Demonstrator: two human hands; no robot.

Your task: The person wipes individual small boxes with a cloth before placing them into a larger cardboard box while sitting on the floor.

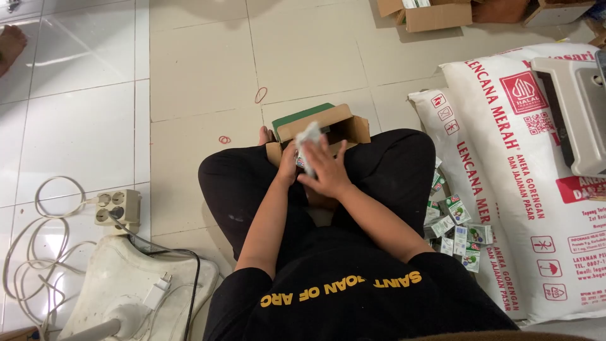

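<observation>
Two hands: left [288,169], right [325,167] together clasping one white packet [308,136] | one open carton [344,126] | two rubber bands [261,95]

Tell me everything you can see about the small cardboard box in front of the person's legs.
The cardboard box is brown and small, open at the top, with a flap raised at the back. It stands on the tiled floor against the crossed legs. A green flat item leans behind it. Both hands, left and right, hold a white packet over its opening.

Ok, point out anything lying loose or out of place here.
Small green-and-white packets lie jumbled on the floor between the person's knee and the big white sack. Two red rubber bands lie stray on the tiles.
</observation>
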